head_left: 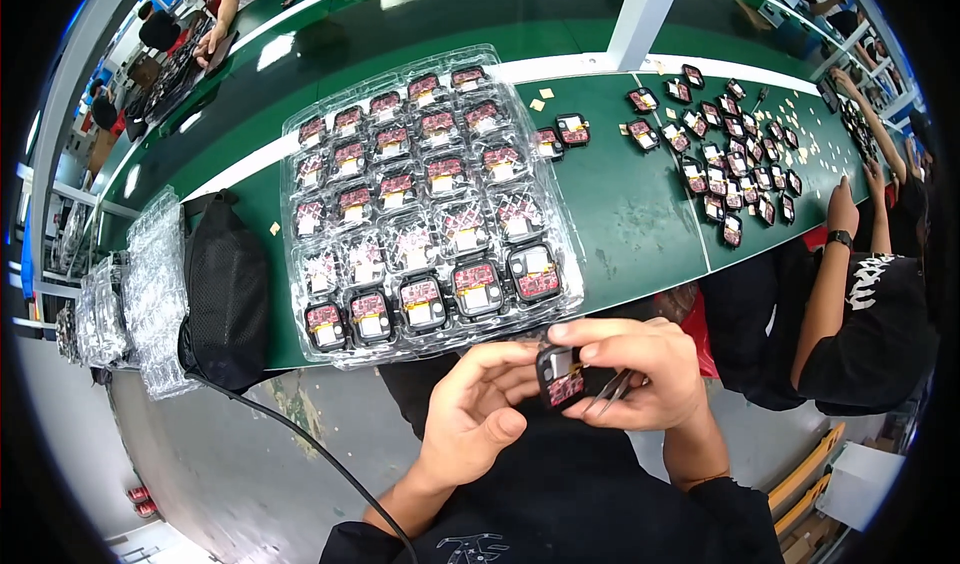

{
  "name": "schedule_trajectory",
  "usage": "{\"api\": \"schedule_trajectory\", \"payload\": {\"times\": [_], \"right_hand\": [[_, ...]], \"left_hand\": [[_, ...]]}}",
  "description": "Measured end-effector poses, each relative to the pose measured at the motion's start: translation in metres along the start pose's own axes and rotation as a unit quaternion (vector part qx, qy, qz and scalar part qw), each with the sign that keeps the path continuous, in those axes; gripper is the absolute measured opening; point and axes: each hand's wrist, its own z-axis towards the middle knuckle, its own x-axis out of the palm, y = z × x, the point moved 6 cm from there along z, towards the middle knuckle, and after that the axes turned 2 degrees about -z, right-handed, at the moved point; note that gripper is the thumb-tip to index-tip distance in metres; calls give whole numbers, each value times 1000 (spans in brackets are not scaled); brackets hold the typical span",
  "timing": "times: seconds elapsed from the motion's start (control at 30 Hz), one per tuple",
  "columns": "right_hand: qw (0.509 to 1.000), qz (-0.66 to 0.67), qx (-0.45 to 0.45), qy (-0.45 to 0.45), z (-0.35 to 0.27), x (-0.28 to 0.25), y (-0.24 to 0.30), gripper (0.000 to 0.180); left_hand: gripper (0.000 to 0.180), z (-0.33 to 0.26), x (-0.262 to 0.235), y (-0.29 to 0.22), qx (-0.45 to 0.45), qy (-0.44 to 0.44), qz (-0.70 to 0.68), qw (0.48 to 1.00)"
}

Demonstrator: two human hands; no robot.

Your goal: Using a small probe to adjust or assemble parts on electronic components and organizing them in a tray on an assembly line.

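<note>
At the far left, stacks of empty clear plastic trays lean at the end of a long green bench. Just beside them lies a black bag, with a black cable trailing from under it toward the lower edge. Next comes a large clear blister tray on the bench, each pocket holding a small black module with a red circuit board.

Below the tray, off the bench edge, the left hand grips the left side of one small black module between thumb and fingers. The right hand pinches the same module from above and right, and also holds metal tweezers tucked against its palm.

Further right, loose modules are scattered over the bench, and another person's arm, wearing a dark wristband, reaches to the bench edge.
</note>
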Motion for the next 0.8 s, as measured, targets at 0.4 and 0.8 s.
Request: {"api": "schedule_trajectory", "payload": {"times": [0.4, 0.8], "right_hand": [[985, -160, 68, -20, -13, 0, 7, 39], [937, -335, -69, -71, -20, 9, 21, 31]], "left_hand": [[63, 10, 1, 3, 11, -14, -116, 993], [62, 4, -7, 9, 28, -31, -58, 997]]}}
